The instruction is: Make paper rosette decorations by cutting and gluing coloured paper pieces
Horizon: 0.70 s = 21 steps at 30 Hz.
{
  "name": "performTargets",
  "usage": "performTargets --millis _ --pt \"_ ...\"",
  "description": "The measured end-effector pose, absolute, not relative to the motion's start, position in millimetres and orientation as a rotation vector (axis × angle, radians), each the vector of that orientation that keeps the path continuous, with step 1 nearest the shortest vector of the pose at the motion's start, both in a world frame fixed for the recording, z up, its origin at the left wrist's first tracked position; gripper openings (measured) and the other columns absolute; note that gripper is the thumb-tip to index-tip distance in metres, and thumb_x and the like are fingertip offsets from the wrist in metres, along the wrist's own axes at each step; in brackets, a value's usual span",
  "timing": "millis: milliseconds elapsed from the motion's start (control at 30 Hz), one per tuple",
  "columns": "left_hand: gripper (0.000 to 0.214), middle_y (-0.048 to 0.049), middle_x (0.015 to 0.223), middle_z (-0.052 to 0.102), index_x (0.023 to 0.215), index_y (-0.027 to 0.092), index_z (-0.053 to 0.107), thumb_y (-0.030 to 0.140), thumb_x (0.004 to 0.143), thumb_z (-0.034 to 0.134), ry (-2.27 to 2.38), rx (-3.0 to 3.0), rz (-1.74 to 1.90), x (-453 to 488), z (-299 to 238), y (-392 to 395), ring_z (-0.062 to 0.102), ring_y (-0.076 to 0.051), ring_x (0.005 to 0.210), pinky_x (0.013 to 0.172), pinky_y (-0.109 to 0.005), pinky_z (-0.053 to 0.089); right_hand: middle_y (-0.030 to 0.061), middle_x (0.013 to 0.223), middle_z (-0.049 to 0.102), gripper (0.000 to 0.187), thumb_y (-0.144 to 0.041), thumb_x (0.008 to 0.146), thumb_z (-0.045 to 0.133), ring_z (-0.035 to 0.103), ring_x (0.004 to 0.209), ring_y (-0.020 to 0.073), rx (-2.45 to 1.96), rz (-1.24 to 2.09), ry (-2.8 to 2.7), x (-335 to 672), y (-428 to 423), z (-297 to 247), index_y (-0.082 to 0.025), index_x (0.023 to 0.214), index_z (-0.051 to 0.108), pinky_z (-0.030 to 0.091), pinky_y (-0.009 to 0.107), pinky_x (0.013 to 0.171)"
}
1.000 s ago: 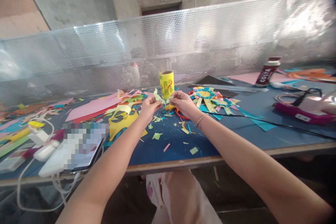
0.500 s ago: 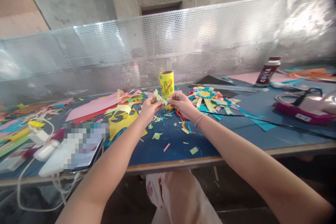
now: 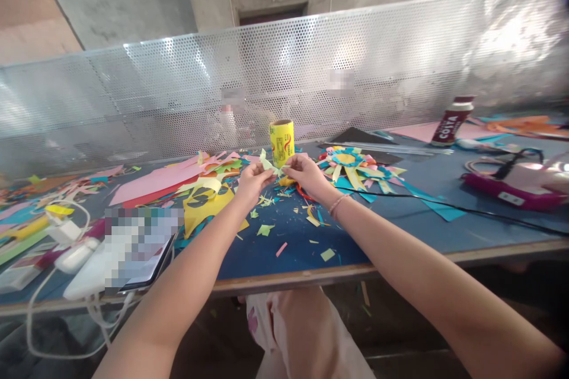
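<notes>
As the head view is showing, the left hand [image 3: 254,181] is pinching a pale green paper piece [image 3: 265,160] above the table [image 3: 347,249]; the right hand [image 3: 306,173] is apparently pinching its right end, fingers pressing together. Paper's looking light, thin, easily creased or torn; edges are likely offering the safest hold. Just behind, a yellow tube [image 3: 281,143] is standing upright, open-topped, inside not showing. To the right, a dark red bottle [image 3: 452,121] is standing capped, hiding any contents.
</notes>
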<state>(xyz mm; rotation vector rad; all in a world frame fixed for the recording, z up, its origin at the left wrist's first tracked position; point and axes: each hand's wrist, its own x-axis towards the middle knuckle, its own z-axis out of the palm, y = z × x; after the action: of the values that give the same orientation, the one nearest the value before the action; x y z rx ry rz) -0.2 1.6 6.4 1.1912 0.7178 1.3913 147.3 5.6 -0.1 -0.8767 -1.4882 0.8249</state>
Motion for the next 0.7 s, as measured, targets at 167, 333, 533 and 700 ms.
performTargets --millis 167,333,533,700 --pt "0.025 0.0012 0.067 0.057 0.070 0.014 0.050 0.018 0.058 0.072 0.707 1.188 1.395 -1 6 2 0.058 -0.010 0.063 0.074 -0.031 0.048 -0.0051 0.063 0.044 0.020 -0.027 0.066 0.061 0.042 0.056 0.0063 -0.852 0.838 -1.479 148 7 0 -0.017 0.074 0.046 0.037 0.021 0.055" --pt "0.026 0.0003 0.070 0.059 0.073 0.014 0.053 0.019 0.057 0.073 0.701 1.194 1.392 -1 6 3 0.058 -0.010 0.064 0.073 -0.030 0.048 -0.0052 0.062 0.043 0.020 -0.028 0.066 0.061 0.043 0.057 0.0068 -0.883 0.785 -1.491 147 4 1 -0.017 0.074 0.046 0.038 0.023 0.056" --pt "0.026 0.0006 0.069 0.058 0.069 0.014 0.050 0.020 0.057 0.073 0.697 1.177 1.412 -1 6 2 0.057 -0.010 0.063 0.074 -0.030 0.047 -0.0052 0.069 0.047 0.033 -0.028 0.061 0.067 0.048 0.061 0.0070 -0.808 1.011 -1.328 144 1 2 -0.020 0.081 0.042 0.041 0.022 0.057" --pt "0.026 -0.0009 0.071 0.059 0.069 0.014 0.051 0.022 0.057 0.073 0.655 1.207 1.392 1 6 1 0.058 -0.011 0.069 0.075 -0.030 0.047 -0.0050 0.070 0.048 0.043 -0.022 0.053 0.072 0.048 0.060 0.0070 -0.746 1.282 -1.259 139 -5 4 -0.020 0.086 0.044 0.041 0.022 0.055"
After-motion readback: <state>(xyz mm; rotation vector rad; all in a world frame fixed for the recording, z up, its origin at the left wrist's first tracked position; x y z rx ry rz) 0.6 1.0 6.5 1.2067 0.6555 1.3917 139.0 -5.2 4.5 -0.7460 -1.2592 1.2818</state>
